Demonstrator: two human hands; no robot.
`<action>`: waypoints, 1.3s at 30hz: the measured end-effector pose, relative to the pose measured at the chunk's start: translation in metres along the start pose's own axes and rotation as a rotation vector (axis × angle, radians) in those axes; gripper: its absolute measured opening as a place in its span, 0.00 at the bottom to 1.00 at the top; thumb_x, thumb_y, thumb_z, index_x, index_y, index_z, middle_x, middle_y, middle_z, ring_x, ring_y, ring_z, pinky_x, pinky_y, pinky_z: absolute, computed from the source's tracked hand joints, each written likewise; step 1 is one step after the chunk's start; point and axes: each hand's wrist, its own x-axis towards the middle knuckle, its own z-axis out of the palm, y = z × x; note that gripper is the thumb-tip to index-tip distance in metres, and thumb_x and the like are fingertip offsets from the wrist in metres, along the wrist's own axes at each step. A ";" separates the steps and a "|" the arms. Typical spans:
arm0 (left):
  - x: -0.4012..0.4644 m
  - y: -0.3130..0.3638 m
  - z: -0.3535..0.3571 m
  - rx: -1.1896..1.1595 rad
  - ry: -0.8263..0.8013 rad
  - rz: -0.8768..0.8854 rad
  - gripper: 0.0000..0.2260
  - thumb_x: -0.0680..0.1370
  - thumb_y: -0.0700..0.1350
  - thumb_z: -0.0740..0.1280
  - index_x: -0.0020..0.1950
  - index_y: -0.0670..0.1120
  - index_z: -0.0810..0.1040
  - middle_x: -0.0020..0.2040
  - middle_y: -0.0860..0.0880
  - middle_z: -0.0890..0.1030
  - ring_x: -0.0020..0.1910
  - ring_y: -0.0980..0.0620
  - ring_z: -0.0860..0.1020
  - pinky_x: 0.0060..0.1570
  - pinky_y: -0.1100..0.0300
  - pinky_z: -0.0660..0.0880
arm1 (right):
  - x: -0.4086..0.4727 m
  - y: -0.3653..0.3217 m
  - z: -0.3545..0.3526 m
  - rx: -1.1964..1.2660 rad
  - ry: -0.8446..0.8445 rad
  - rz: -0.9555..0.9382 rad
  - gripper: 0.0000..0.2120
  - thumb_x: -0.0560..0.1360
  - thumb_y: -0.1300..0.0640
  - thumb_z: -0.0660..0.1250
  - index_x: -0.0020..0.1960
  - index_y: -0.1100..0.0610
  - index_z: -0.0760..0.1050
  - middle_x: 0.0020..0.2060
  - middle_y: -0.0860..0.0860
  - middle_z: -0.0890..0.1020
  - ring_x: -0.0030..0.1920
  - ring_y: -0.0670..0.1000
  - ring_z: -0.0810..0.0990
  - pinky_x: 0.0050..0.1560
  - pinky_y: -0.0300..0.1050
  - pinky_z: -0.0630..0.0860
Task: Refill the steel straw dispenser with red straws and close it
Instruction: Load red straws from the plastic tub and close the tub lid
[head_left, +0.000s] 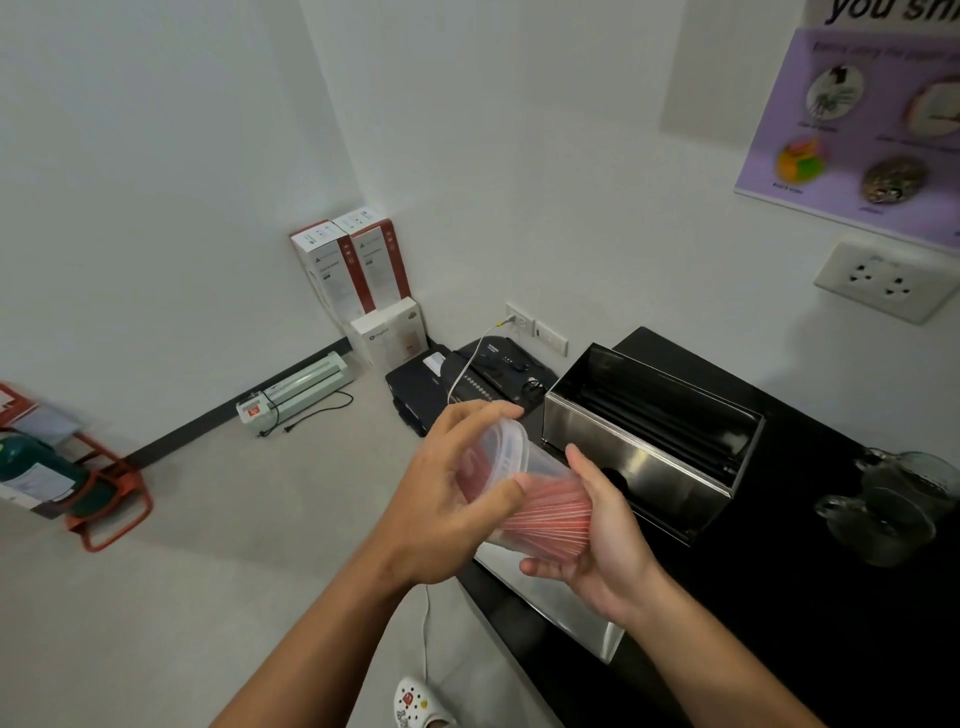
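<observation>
A clear plastic tub (511, 457) full of red straws (550, 512) lies on its side between both hands, just left of the counter. My right hand (597, 530) cups its bottom end. My left hand (452, 493) grips its rim end, fingers over the opening. The steel straw dispenser (644, 462) stands on the black counter (810, 571) behind my right hand, its top open and its dark inside showing. The steel lid (566, 597) lies flat at the counter's near edge, under the tub.
Clear glass mugs (893, 499) stand on the counter at right. A black shredder (467, 384) with a white cable sits on the floor beyond my left hand. Boxes (358, 280), a white laminator (296, 392) and a green fire extinguisher in an orange stand (67, 483) line the wall.
</observation>
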 end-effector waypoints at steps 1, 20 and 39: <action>0.000 -0.002 0.001 -0.027 0.048 -0.035 0.23 0.75 0.56 0.69 0.70 0.58 0.76 0.64 0.51 0.76 0.59 0.49 0.79 0.58 0.45 0.79 | -0.001 0.003 0.001 -0.020 0.018 -0.070 0.33 0.79 0.33 0.60 0.66 0.60 0.79 0.54 0.63 0.86 0.50 0.61 0.87 0.41 0.53 0.81; -0.007 0.000 0.015 -0.208 0.143 -0.096 0.24 0.74 0.56 0.70 0.70 0.55 0.76 0.61 0.49 0.74 0.56 0.42 0.79 0.54 0.32 0.78 | -0.004 0.028 -0.002 -0.288 0.206 -0.760 0.29 0.77 0.40 0.59 0.68 0.60 0.71 0.53 0.42 0.82 0.50 0.50 0.85 0.42 0.40 0.81; -0.001 -0.028 0.016 -0.162 0.059 -0.255 0.29 0.79 0.67 0.63 0.78 0.61 0.68 0.69 0.58 0.76 0.65 0.67 0.77 0.59 0.68 0.76 | 0.035 0.024 -0.019 -0.073 0.179 -0.345 0.22 0.82 0.39 0.61 0.66 0.52 0.80 0.60 0.63 0.83 0.59 0.60 0.85 0.62 0.63 0.81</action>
